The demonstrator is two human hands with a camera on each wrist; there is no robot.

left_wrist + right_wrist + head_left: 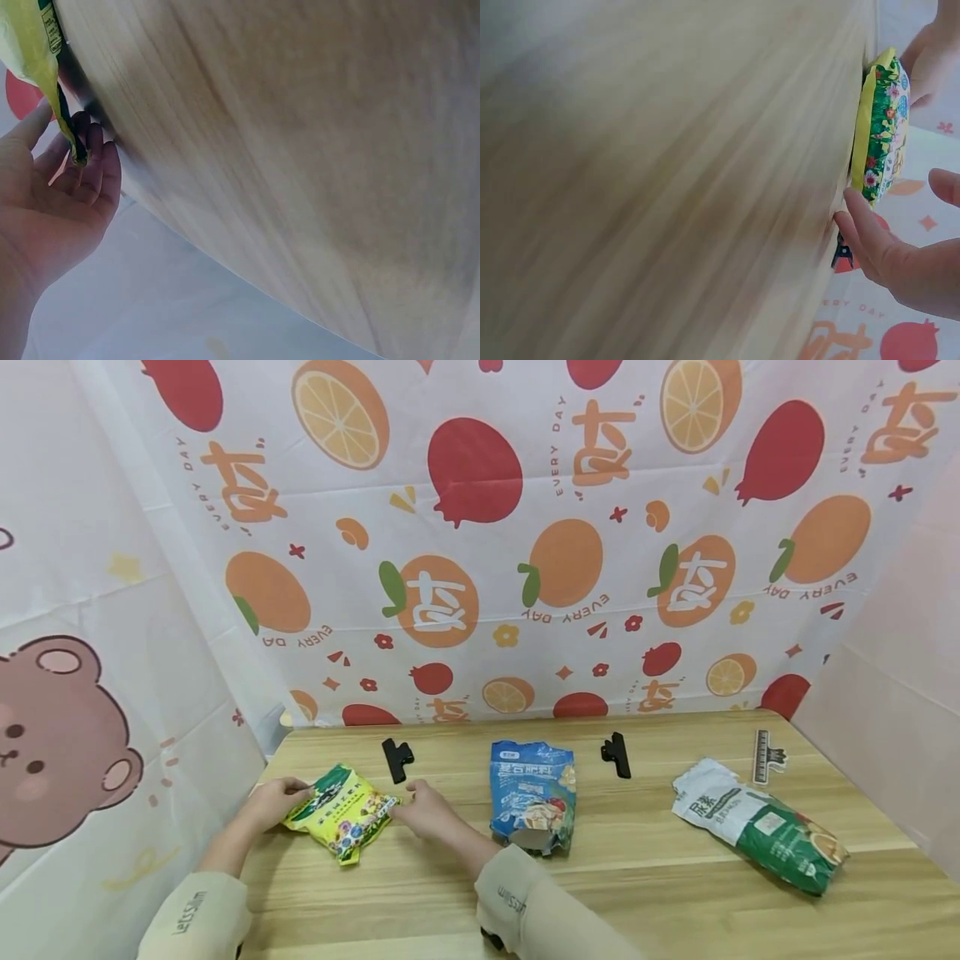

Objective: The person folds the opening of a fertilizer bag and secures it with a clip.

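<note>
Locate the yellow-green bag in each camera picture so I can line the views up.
Head: the yellow-green bag lies left of centre, between the left hand and the right hand.
Left wrist: the bag is in the top left corner, cut off by the frame.
Right wrist: the bag is at upper right, seen edge-on.
Shared landmark: the wood-grain tabletop, visible in all three.
</note>
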